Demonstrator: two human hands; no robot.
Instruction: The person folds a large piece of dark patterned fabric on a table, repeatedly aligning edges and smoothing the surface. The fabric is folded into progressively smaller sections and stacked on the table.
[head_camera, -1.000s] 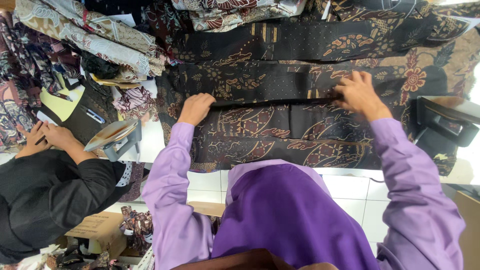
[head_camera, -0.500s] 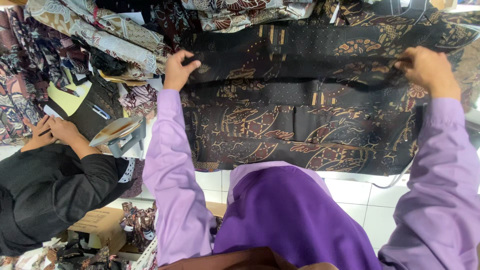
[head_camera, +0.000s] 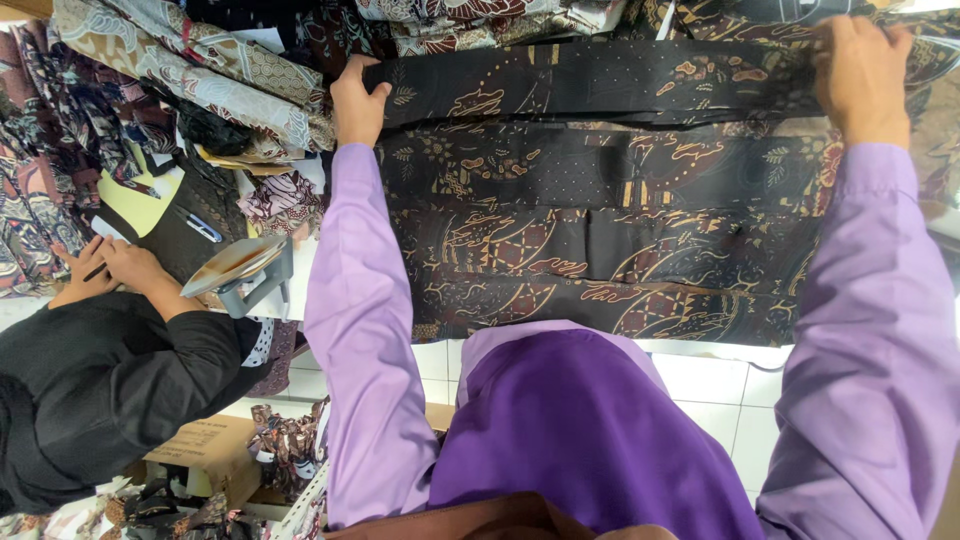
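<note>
Here, two hands, left hand (head_camera: 358, 95) and right hand (head_camera: 858, 70), grasp one black batik strip (head_camera: 600, 80).

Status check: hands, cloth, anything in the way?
Left hand and right hand grip the ends of a dark patterned fabric strip. Strip stretched flat. Fabric pile crowds left end.

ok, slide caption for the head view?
Left hand and right hand stretch a dark batik strip over stacked patterned fabric pieces.

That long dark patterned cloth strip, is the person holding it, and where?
Yes. The left hand grips one end of the dark patterned strip, the right hand the other end, stretched flat across the cloth pile.
</note>
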